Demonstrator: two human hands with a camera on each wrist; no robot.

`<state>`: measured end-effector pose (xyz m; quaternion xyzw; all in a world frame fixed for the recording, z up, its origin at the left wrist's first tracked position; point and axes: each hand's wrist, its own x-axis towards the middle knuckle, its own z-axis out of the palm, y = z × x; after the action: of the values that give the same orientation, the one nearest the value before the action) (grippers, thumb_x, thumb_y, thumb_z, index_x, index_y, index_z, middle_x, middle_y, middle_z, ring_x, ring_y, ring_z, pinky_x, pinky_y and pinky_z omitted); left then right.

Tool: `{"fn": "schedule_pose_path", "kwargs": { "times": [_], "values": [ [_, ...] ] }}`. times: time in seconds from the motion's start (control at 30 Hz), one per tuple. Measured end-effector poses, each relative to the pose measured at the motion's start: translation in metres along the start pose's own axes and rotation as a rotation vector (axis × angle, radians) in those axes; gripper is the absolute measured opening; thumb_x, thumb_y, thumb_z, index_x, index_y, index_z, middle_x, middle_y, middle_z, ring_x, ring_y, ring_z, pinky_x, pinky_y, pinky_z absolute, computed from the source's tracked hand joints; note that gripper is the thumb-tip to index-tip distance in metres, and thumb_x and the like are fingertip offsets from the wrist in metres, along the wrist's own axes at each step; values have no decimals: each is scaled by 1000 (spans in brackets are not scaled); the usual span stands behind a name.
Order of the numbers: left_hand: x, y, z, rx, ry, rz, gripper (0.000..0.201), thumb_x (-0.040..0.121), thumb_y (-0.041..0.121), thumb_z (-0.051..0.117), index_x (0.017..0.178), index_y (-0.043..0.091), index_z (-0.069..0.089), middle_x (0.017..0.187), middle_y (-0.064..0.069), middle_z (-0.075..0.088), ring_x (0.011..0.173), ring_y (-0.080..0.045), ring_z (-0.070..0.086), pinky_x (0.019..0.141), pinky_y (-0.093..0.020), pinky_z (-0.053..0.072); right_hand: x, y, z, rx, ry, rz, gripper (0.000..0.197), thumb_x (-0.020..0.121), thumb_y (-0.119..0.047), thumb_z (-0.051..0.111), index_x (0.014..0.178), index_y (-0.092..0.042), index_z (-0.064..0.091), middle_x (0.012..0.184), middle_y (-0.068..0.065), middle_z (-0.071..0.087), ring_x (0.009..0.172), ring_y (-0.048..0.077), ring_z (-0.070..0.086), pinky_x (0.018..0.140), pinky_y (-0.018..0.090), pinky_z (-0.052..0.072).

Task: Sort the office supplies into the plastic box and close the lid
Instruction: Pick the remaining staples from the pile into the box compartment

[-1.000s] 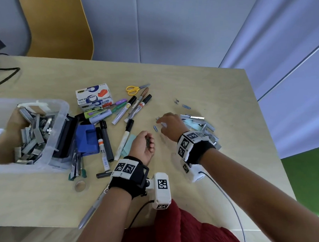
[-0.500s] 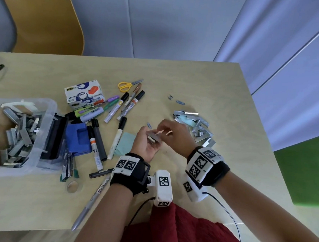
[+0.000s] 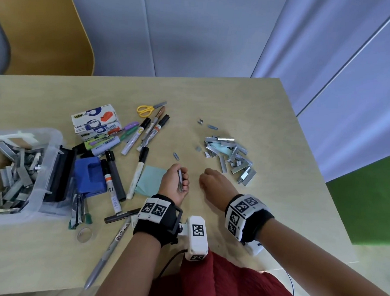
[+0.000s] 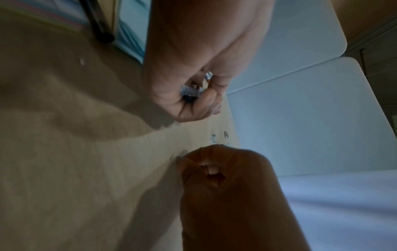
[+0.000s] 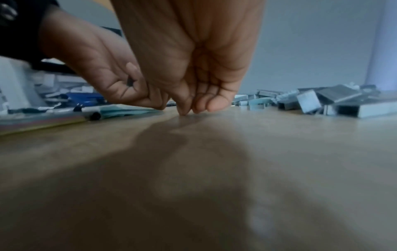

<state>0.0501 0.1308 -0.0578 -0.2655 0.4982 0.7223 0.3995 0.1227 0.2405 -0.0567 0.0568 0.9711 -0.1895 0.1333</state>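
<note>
Half a second ago the two hands met over the staple strips; now they have drawn apart, and the right hand (image 3: 218,186) has dropped to the table (image 3: 247,110) just beside the left. Staple strips (image 3: 180,180) sit bundled in the left hand (image 3: 174,183), whose fingers curl round them with the palm turned up; the left wrist view shows their silver ends poking out of the fist. The right hand's fingers (image 5: 201,103) are bunched together, tips touching the tabletop, and whether they pinch anything small I cannot tell.

Beyond the right hand lies the loose pile of staples (image 3: 230,157), spread over a pale blue note, with a few stray clips (image 3: 209,126) farther back and one paper clip (image 3: 176,156) just beyond the left hand. A blue sticky pad (image 3: 150,179) lies right beside the left hand.

To the left are the markers and pens (image 3: 143,134), yellow scissors (image 3: 146,108), tape dispenser boxes (image 3: 94,122), a blue hole punch (image 3: 90,176) and a long silver pen (image 3: 109,247). The plastic box (image 3: 42,186) stands at the table's left edge, lid off, already part filled with staple strips. A yellow chair (image 3: 49,29) stands behind the table.
</note>
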Motion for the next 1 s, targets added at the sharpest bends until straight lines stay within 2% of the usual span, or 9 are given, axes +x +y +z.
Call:
{"fn": "schedule_pose_path", "kwargs": {
  "times": [0.17, 0.37, 0.47, 0.57, 0.7, 0.8, 0.83, 0.9, 1.0],
  "values": [
    [4, -4, 3, 34, 1, -20, 34, 98, 26, 35, 68, 13, 44, 36, 6, 42, 25, -5, 33, 31, -8, 21, -2, 0, -6, -164, -43, 2, 27, 86, 3, 44, 112, -2, 49, 116, 15, 47, 107, 30, 47, 81, 34, 42],
    [8, -3, 19, 40, 14, -20, 37, 99, 23, 36, 67, 8, 46, 40, -1, 45, 26, -10, 40, 33, -9, 29, -2, 8, -40, 83, 57, 122, 17, 84, 4, 43, 95, -5, 52, 107, 13, 50, 95, 29, 53, 69, 27, 34],
    [7, -4, 33, 53, -25, -59, 34, 97, 19, 37, 66, 9, 44, 51, -4, 47, 41, -13, 48, 45, -20, 37, -2, -8, -51, 151, 102, 18, 13, 88, -2, 42, 90, -2, 55, 100, 14, 54, 90, 26, 52, 74, 32, 38],
    [7, -2, 43, 90, -110, -69, 28, 91, 11, 35, 65, 14, 41, 62, -3, 40, 57, -14, 45, 55, -23, 36, 4, -14, -52, 218, 112, -16, 13, 84, 0, 44, 83, 0, 57, 89, 14, 59, 81, 26, 51, 72, 31, 38],
    [10, 4, 48, 111, -96, -53, 29, 92, 14, 39, 63, 14, 45, 56, -1, 44, 53, -12, 44, 51, -21, 32, 11, -9, -57, 258, 112, -20, 14, 80, 3, 48, 81, -1, 60, 83, 11, 62, 76, 20, 50, 71, 31, 43],
    [15, 11, 45, 93, -51, -74, 36, 98, 22, 38, 63, 14, 44, 41, 3, 44, 33, -8, 39, 36, -14, 27, 20, -1, -70, 338, 200, 32, 11, 83, 0, 52, 85, 0, 63, 73, 0, 56, 68, 13, 48, 60, 16, 33],
    [16, 13, 44, 91, -48, -78, 38, 99, 25, 35, 63, 15, 43, 37, 5, 43, 28, -6, 36, 33, -12, 24, 27, 4, -75, 346, 248, 64, 13, 83, 0, 52, 88, 1, 64, 77, 2, 59, 72, 15, 52, 61, 15, 31],
    [17, 18, 42, 98, -51, -76, 40, 100, 27, 31, 63, 16, 42, 35, 7, 40, 26, -5, 33, 32, -11, 22, 43, 19, -81, 299, 271, 130, 21, 84, -4, 53, 101, 0, 64, 102, 11, 63, 93, 23, 57, 74, 17, 35],
    [20, 23, 36, 89, -34, -68, 40, 101, 27, 29, 63, 17, 40, 35, 7, 39, 26, -5, 32, 32, -10, 21, 63, 36, -82, 162, 84, 184, 47, 85, -16, 59, 131, -14, 48, 136, 8, 45, 122, 28, 41, 99, 33, 36]
  ]
}}
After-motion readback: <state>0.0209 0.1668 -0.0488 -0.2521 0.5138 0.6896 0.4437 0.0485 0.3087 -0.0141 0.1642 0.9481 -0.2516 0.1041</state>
